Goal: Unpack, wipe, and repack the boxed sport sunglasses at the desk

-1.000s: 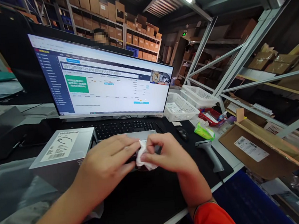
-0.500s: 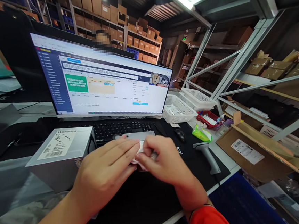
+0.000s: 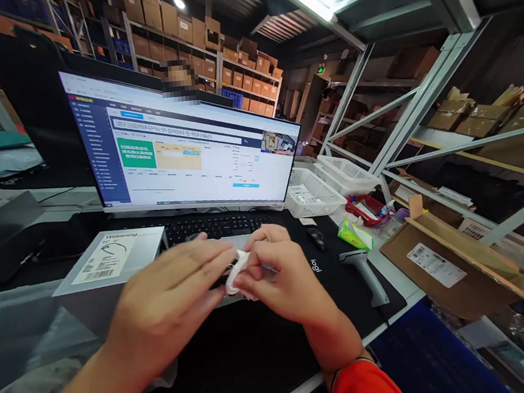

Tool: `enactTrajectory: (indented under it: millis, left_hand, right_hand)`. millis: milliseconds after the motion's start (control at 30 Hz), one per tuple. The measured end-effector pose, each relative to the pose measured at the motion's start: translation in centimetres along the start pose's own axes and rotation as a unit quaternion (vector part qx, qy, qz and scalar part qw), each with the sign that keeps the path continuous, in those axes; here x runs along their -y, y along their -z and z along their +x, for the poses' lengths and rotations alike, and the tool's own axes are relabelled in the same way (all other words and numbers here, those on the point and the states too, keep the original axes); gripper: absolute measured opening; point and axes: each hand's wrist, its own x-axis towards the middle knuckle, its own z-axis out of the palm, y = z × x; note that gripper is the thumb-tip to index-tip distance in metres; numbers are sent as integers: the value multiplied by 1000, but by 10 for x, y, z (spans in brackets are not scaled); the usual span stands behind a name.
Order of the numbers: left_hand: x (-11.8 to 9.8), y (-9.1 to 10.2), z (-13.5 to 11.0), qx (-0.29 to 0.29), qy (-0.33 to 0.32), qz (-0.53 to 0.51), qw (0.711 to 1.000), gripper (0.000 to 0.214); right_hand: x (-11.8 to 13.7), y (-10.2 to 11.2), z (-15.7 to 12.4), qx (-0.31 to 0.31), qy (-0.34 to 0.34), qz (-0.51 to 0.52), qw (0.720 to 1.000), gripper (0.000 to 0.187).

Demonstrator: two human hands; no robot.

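Observation:
Both my hands meet over the black desk mat, in front of the keyboard. My left hand and my right hand pinch a small crumpled white paper between their fingertips. A grey boxed product with a barcode label lies just left of my left hand. Under the hands a flat grey item shows only in part.
A wide monitor stands behind the keyboard. To the right lie a mouse, a grey barcode scanner, a green packet, white baskets and an open cardboard box. Grey plastic bags lie left. A person stands behind the monitor.
Both hands keep working the white paper, which is now more folded between the fingertips. A pale yellow panel has appeared on the monitor. The view shifted slightly.

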Motion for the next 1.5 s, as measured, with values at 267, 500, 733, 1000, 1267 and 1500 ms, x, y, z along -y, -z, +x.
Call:
enactTrajectory:
  millis: [267, 500, 733, 1000, 1267, 1500]
  left_hand:
    - [0, -1, -3, -14, 32, -13, 999, 51]
    - [-1, -11, -4, 7, -57, 5, 998, 62]
    - [2, -13, -6, -24, 71, 16, 997, 39]
    - [6, -18, 4, -19, 326, 40, 944, 23]
    - [5, -20, 1, -99, 453, 51, 885, 36]
    - [-6, -26, -8, -117, 156, 155, 968, 53]
  right_hand:
    - [-38, 38, 9, 148, 76, 89, 982, 50]
    - [-2, -2, 2, 34, -42, -41, 998, 44]
    - [-32, 33, 9, 111, -3, 96, 989, 54]
    - [-52, 36, 19, -282, -101, 275, 914, 65]
    - [-27, -11, 14, -241, -133, 218, 936, 53]
    - [1, -89, 20, -282, -109, 237, 923, 51]
